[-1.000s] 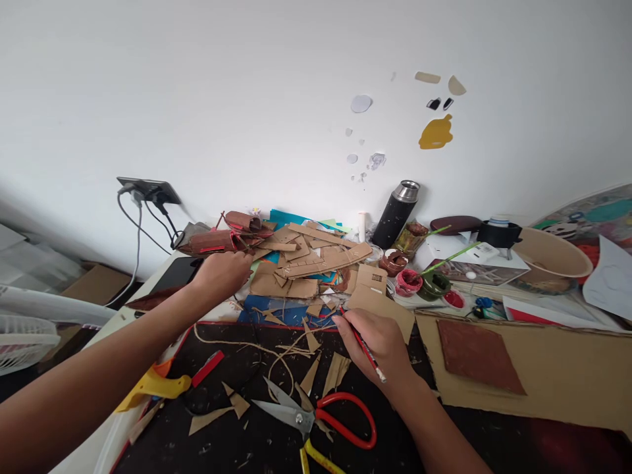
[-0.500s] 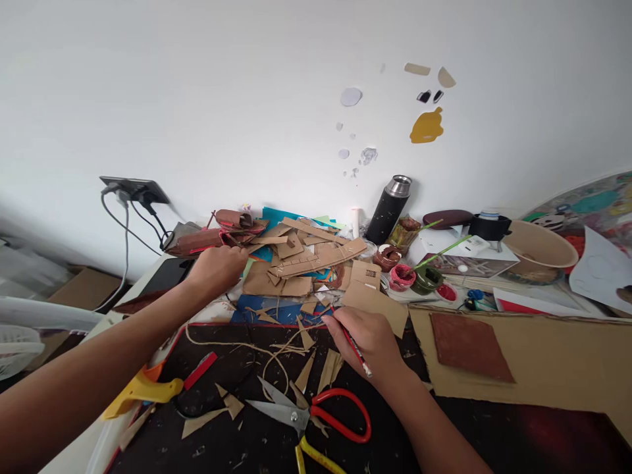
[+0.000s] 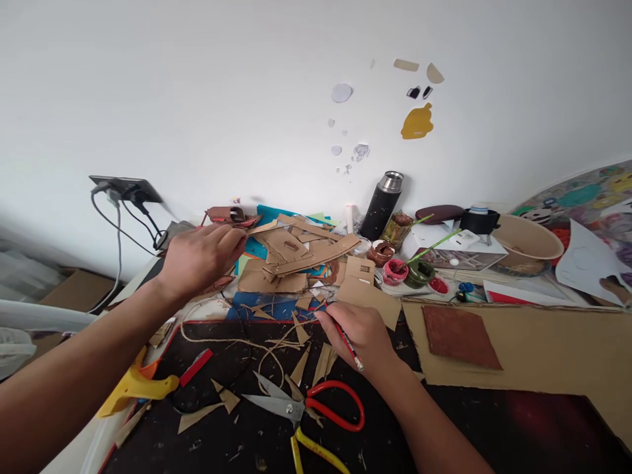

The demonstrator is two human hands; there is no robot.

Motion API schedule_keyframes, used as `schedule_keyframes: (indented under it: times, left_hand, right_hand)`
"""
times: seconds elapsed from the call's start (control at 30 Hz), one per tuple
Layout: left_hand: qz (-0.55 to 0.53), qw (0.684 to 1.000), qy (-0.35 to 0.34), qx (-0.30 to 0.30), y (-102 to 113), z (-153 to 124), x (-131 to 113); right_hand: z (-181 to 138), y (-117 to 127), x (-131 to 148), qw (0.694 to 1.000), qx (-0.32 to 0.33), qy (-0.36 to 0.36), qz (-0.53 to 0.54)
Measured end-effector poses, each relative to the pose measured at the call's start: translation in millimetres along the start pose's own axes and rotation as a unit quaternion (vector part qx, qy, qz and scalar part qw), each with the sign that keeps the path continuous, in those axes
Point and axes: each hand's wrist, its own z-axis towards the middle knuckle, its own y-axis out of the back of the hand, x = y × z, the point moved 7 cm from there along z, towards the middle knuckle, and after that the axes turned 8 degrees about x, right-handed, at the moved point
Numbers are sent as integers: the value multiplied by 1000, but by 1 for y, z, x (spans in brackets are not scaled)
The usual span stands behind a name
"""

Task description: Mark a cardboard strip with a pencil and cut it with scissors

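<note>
My left hand hovers at the left edge of a heap of cardboard scraps, its fingers pinched on the end of a tan cardboard strip. A rolled red-brown piece lies just behind it. My right hand rests on the black mat and grips a red pencil, tip pointing toward the scraps. Red-handled scissors lie open just in front of that hand.
Twine, cardboard offcuts, a red cutter and a yellow tool litter the left side. A large cardboard sheet with a brown square lies right. Flask, paint pots and bowl stand by the wall.
My left hand has lifted off the pile and drawn back left, covering the long red-brown piece it touched before. The right hand keeps the pencil and has hardly moved.
</note>
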Motion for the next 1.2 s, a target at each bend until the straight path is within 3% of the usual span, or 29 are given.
schedule_keyframes:
  times: [0.2,0.4,0.5,0.6,0.8,0.87,0.97,1.1,1.2]
  left_hand:
    - [-42,993,98,-55,26,-4,10]
    - [-84,991,32,-104,38,-18,-15]
    - [-78,984,-51,-152,46,-31,-43]
    - [-68,968,-132,-200,56,-42,-77]
    - [-105,952,-220,-183,58,-48,-129]
    - [-115,946,-242,-184,58,-51,-144]
    - [-128,938,-261,-188,59,-55,-162]
    - [-211,931,-249,-164,59,-52,-167]
    - [-304,932,-134,-147,58,-40,-140]
  right_hand:
    - [-1,-1,-2,1000,18,-17,12]
    - [-1,0,-6,992,26,-62,105]
    - [-2,0,-12,981,29,-106,160]
    - [-4,-4,-22,953,26,-167,249]
    - [-10,-17,-47,840,-60,-270,466]
    - [-10,-18,-52,822,-83,-281,488]
    - [-10,-22,-57,818,-84,-290,489]
    - [-10,-26,-59,827,-75,-295,473]
    - [-10,-26,-58,834,-76,-290,463]
